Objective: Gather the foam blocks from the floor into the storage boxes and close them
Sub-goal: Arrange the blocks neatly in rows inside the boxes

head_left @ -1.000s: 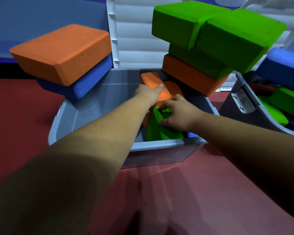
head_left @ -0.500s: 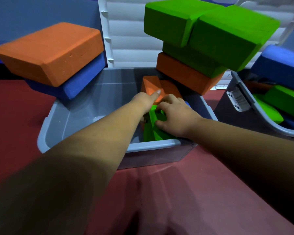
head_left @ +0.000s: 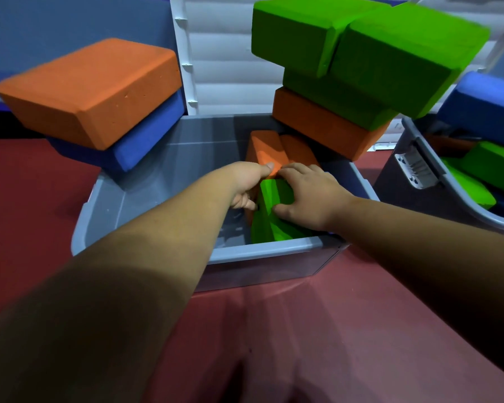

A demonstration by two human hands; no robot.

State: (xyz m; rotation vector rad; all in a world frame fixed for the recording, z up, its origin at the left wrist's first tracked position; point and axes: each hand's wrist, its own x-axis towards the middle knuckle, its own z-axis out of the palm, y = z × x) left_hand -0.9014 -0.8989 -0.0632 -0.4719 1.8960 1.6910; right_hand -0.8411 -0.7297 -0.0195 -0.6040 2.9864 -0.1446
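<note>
far left: an orange block (head_left: 90, 91) sits on a blue block (head_left: 146, 138). both are out of the box, by its left corner.

next is the grey box (head_left: 146, 196), w/ its lid (head_left: 230, 68) up at the back. its left half has lots of room.

the left hand (head_left: 248, 181) is inside the box. its thumb lies on top of an orange pair (head_left: 266, 149) that stands on edge, and its fingers curl down by the side. can't tell if it holds one or just leans on it.

just right of that, a green block (head_left: 274, 210) stands at the front wall, touching the orange pair. the right hand (head_left: 312, 196) grips it, fingers over the top, thumb on the near face. i think it's being pushed into place.

up behind, a green pile (head_left: 361, 45) sits on a low orange block (head_left: 323, 123) at the box's back right corner. they're not in yet.

far right: a 2nd box (head_left: 419, 167), open too, w/ green blocks (head_left: 489, 170) in it and a big blue one (head_left: 486, 103) up top.

so a few blocks are in, abt 6 are left out here, and no lid is shut. i'd say abt half done, maybe less.
</note>
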